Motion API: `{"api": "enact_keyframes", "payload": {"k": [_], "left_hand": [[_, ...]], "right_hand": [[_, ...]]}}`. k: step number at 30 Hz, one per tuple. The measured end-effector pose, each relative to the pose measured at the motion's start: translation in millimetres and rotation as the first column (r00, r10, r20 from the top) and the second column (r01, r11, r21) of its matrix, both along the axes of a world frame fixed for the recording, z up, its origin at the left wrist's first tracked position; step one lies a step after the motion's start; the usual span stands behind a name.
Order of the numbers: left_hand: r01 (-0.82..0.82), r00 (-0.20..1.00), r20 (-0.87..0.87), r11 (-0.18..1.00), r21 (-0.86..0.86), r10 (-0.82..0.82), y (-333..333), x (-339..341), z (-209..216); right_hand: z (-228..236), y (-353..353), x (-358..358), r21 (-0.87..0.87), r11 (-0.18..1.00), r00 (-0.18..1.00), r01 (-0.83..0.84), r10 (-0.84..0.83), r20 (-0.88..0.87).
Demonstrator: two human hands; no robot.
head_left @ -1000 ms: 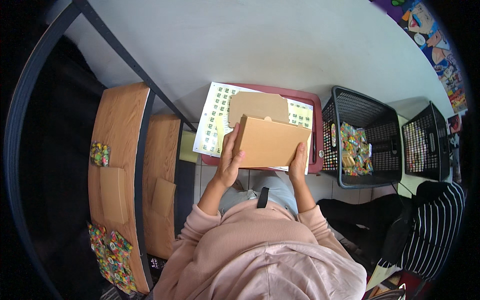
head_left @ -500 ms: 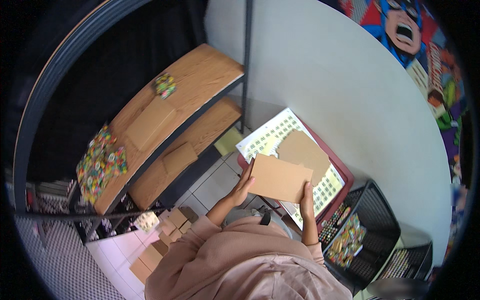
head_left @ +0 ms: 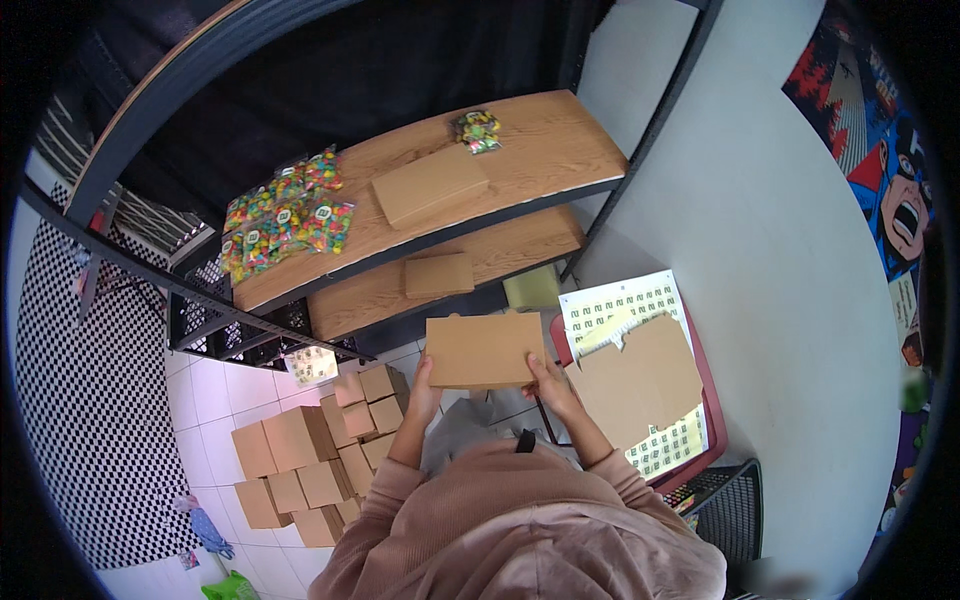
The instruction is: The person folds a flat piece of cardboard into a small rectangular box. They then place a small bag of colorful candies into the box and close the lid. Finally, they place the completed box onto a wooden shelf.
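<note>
Between my two hands is a flat brown cardboard box [head_left: 485, 348], closed and held level in front of my body. My left hand [head_left: 428, 382] grips its near left corner, thumb on the near side. At the near right corner, my right hand [head_left: 545, 378] is closed round the edge. The fingers under the box are hidden. To the right, a flat unfolded cardboard sheet [head_left: 640, 380] lies on white sticker sheets [head_left: 625, 300] over a red table [head_left: 712, 425].
A wooden shelf [head_left: 560, 150] ahead bears bags of colourful candy [head_left: 290, 215], another closed box [head_left: 430, 185] and a smaller candy pile [head_left: 478, 130]. One more box [head_left: 440, 275] sits on the lower shelf [head_left: 530, 240]. Stacked boxes [head_left: 300, 440] stand on the floor left; a black crate [head_left: 730, 510] is at right.
My view and body have turned left toward the shelf. The box in my hands has swung away from the sticker sheets and now sits in front of the shelf.
</note>
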State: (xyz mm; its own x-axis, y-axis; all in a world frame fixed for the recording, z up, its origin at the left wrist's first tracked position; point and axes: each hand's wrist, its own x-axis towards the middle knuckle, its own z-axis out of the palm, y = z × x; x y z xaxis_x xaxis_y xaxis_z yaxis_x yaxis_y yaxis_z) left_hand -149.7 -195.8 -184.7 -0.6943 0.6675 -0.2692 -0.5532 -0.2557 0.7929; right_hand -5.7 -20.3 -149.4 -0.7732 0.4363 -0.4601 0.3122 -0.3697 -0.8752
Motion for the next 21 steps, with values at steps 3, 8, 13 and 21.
{"api": "enact_keyframes", "payload": {"k": [3,8,13,21], "left_hand": [[-0.056,0.993,-0.103,0.998,0.026,0.059,-7,-15,13],[-0.157,0.973,-0.173,0.988,0.000,0.155,-3,-52,44],[-0.171,0.944,-0.297,0.983,-0.066,0.144,16,-75,47],[-0.229,0.793,-0.606,0.952,-0.204,0.061,31,-132,78]], "right_hand": [[-3,2,-25,-0.078,0.997,0.988,0.029,-0.041,-0.152],[70,61,-113,0.031,0.990,0.930,0.136,-0.116,-0.349],[110,124,-215,0.278,0.950,0.965,0.145,-0.073,-0.251],[78,138,-278,0.822,0.548,0.984,0.158,-0.158,-0.083]]}}
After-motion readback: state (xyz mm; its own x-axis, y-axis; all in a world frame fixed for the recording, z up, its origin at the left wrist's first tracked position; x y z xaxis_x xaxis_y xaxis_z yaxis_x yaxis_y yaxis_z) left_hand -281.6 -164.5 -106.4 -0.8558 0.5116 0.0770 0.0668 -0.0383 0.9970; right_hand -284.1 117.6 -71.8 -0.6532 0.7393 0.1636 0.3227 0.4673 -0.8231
